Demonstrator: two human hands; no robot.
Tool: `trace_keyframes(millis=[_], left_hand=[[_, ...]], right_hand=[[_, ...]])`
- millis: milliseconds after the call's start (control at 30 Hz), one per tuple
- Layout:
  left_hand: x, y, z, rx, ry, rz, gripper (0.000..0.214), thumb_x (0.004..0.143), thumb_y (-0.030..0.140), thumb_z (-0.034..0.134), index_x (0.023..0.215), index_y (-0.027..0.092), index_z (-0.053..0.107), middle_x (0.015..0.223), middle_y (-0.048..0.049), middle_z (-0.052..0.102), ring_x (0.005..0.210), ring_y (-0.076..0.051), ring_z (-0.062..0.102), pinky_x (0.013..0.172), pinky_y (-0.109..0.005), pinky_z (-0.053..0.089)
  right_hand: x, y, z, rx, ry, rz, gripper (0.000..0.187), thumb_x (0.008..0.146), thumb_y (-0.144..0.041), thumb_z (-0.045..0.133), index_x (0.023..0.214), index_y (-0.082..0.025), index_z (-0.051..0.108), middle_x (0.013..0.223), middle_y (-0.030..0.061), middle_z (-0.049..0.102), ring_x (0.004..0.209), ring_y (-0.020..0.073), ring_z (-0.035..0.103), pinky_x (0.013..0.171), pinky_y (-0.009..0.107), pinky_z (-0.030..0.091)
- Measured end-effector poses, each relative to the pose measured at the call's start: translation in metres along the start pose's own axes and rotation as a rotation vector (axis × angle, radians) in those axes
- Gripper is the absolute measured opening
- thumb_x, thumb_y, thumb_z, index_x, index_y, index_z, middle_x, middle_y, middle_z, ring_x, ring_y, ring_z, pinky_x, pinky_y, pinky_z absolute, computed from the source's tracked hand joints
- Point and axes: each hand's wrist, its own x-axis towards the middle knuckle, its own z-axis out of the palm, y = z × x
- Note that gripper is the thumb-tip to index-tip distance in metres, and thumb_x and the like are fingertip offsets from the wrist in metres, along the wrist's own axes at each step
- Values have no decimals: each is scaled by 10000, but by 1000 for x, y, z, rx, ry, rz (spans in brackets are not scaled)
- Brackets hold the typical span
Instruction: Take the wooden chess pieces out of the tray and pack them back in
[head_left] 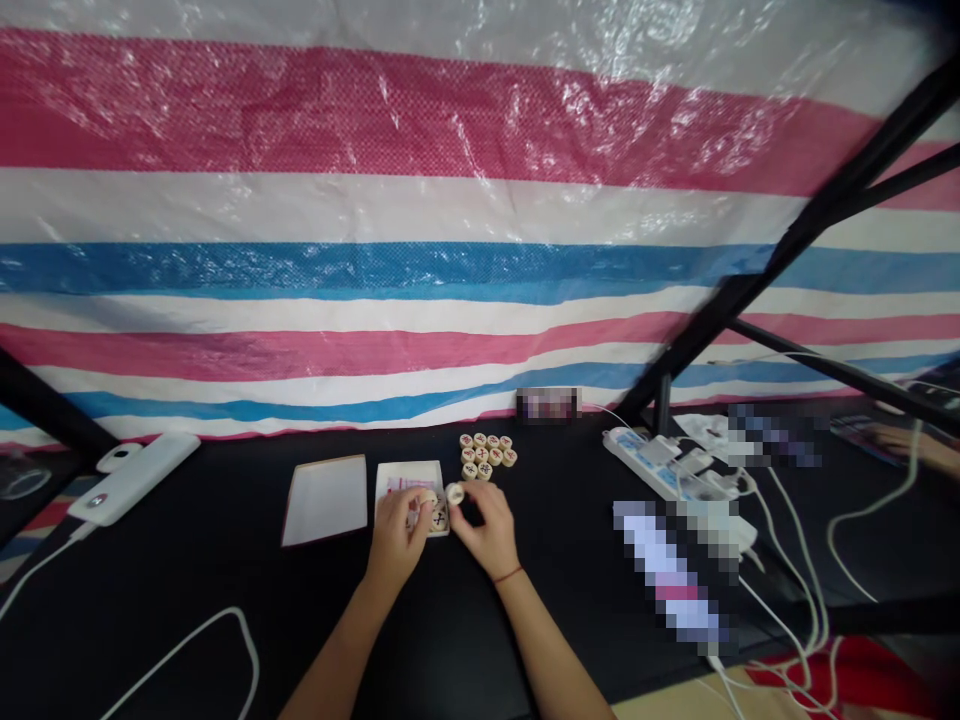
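Note:
My left hand (401,530) rests at the near edge of a small white box (409,478) and pinches a round wooden game piece (428,497) above it. My right hand (486,525), just right of the box, pinches another round piece (454,493) between thumb and fingers. Behind the hands, several round wooden pieces (487,455) with red and dark markings lie in rows on the black table (225,590). The box's white lid (325,498) lies flat to the left. More pieces show inside the box under my left fingers.
A white power bank (135,476) with a cable lies far left. A white power strip (664,468) with plugs and several white cables sits right. Black metal frame bars (787,250) cross the upper right. A striped plastic sheet (375,200) hangs behind. Another person's hand (911,445) shows far right.

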Motion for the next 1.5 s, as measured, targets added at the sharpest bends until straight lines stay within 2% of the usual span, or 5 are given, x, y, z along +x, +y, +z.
trace_keyframes(millis=[167,400,900,1200,1500], left_hand=[[2,-5,-3,-99,6,-104,249,919,261,439,1078,183,613,998,-79,705,877,-174,670,787,-290,533],[-1,-11,-1,-189,-111,-213,298,911,335,457,1104,186,628,905,-60,701,758,-154,657,670,-254,540],[-6,-9,2,-106,-196,64,240,922,284,465,1096,234,622,852,-33,691,758,-148,653,740,-275,547],[0,-8,-3,-116,-265,59,349,873,340,565,1206,235,560,942,-52,683,838,-176,657,810,-324,546],[0,-8,-3,-123,-318,32,273,893,305,523,1145,225,592,953,-64,682,848,-171,641,823,-331,535]], right_hand=[[-3,43,-16,-281,184,334,276,853,-403,505,884,-156,625,833,89,628,766,214,554,699,332,423],[-10,60,-18,-482,-40,497,305,831,-421,517,928,-177,673,941,103,633,830,243,540,665,321,374],[13,-61,-14,348,-249,420,192,761,-275,630,930,-186,650,814,22,661,719,147,597,672,249,479],[15,31,-31,73,119,586,352,768,-418,566,964,-141,659,864,92,671,708,189,595,667,314,491],[0,69,-22,-193,-43,358,331,843,-367,476,983,-140,671,942,122,662,788,226,570,756,364,466]])
